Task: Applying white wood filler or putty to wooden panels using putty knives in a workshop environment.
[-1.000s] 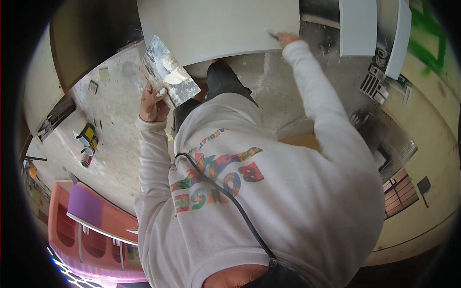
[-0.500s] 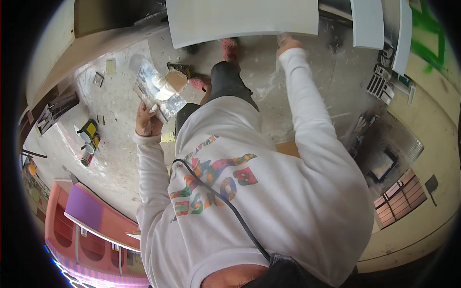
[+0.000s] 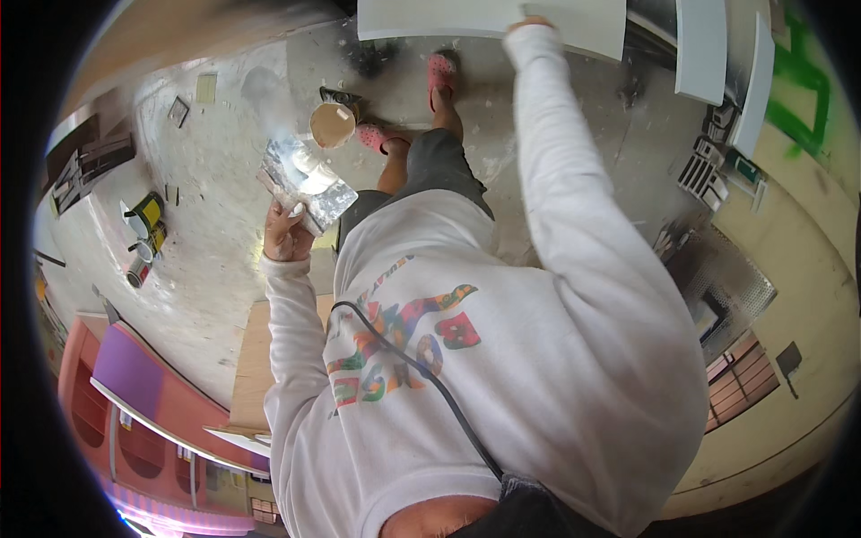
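My left hand (image 3: 287, 235) is closed on a flat metal plate (image 3: 332, 210) smeared with grey, held out at my left side. A mound of white paste (image 3: 310, 170) lies on the plate. My right arm stretches forward to a white panel (image 3: 430, 20) at the top of the view. There, over the panel's surface, my right hand (image 3: 534, 22) is closed, its fingers mostly hidden behind the wrist and sleeve. A small greyish bit shows beside those fingers, too little of it to name.
Near my feet stands a round container with a tan top (image 3: 333, 125). Several cans (image 3: 146, 215) sit on the floor at left. A pink and purple shelf unit (image 3: 143, 377) is at lower left. More white panels (image 3: 701, 54) stand at right, near a mesh-sided box (image 3: 740, 278).
My right hand has moved from the panel's near edge farther up over its face. The left hand still holds the plate with the paste. The whole view has shifted slightly.
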{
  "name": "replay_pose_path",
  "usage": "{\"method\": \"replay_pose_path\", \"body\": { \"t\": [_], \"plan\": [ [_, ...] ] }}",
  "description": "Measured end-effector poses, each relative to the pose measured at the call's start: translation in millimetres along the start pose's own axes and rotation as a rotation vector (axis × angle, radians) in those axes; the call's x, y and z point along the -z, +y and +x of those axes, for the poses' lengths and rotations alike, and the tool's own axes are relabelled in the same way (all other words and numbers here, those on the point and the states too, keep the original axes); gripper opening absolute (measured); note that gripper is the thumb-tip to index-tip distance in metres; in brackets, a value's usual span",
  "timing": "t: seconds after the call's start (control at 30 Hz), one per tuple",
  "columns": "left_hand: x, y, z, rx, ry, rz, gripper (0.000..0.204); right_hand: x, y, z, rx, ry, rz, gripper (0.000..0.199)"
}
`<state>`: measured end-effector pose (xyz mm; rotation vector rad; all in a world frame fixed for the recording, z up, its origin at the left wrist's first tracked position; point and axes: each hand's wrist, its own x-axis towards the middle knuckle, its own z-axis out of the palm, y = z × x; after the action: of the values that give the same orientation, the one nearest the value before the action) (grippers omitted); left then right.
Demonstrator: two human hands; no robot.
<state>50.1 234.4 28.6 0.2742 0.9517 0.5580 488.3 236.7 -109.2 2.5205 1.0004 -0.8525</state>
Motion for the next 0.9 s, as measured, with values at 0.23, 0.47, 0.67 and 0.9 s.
{"method": "replay_pose_path", "body": {
  "t": [0.23,0.47,0.67,0.9],
  "plan": [
    [2,-2,-17,-0.064,-0.040,-0.008,0.047,-9,-151,-97,0.214,-0.167,0.326,0.036],
    [10,-12,-26,-0.124,-0.014,-0.090,0.047,-18,-3,-63,-0.104,0.503,0.926,0.028],
    [-24,-6,5,-0.071,-0.011,0.001,0.047,-186,106,52,-0.773,0.648,1.165,0.020],
    [-63,6,33,0.046,-0.085,0.097,0.048,-90,-62,-105,0.175,0.245,1.045,0.029]
  ]
}}
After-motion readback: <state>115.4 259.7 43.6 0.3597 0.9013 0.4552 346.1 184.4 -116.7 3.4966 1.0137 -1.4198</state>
